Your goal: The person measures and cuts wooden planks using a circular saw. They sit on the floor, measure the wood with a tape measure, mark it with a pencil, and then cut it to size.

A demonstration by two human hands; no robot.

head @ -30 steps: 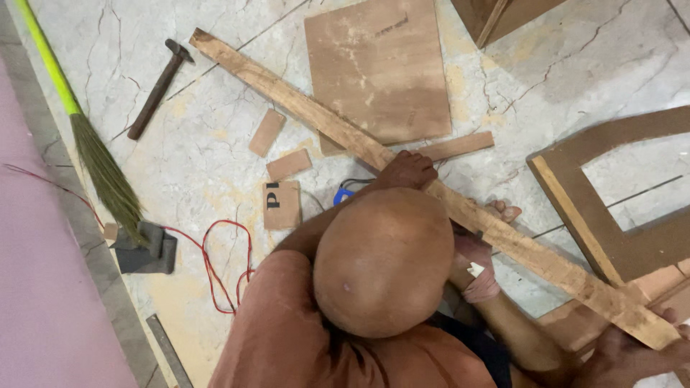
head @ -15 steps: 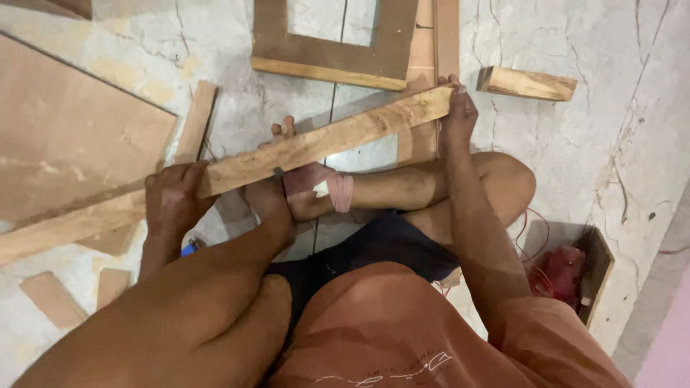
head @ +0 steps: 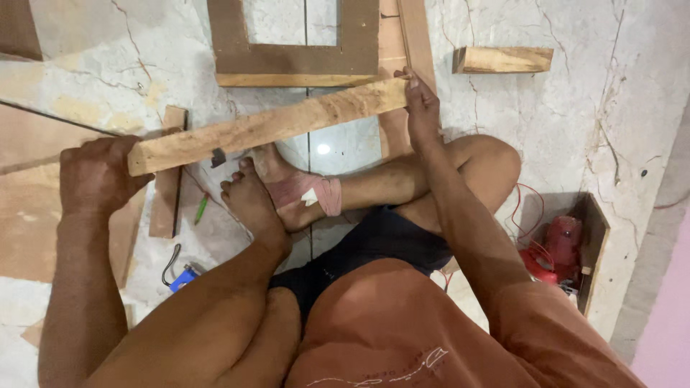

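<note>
Wooden plank (head: 266,128) held level above the crossed legs, one end in each hand, probably so its length can be looked over. Left hand (head: 93,176) grip wrapped tight round the near-left end; right hand (head: 422,108) fingers pinching the far-right end. Bandaged foot (head: 287,188) sits just under the middle. Beyond: wooden frame (head: 295,68) near the plank's far edge, short offcut (head: 502,59) apart; open marble floor (head: 575,115) to the right.
</note>
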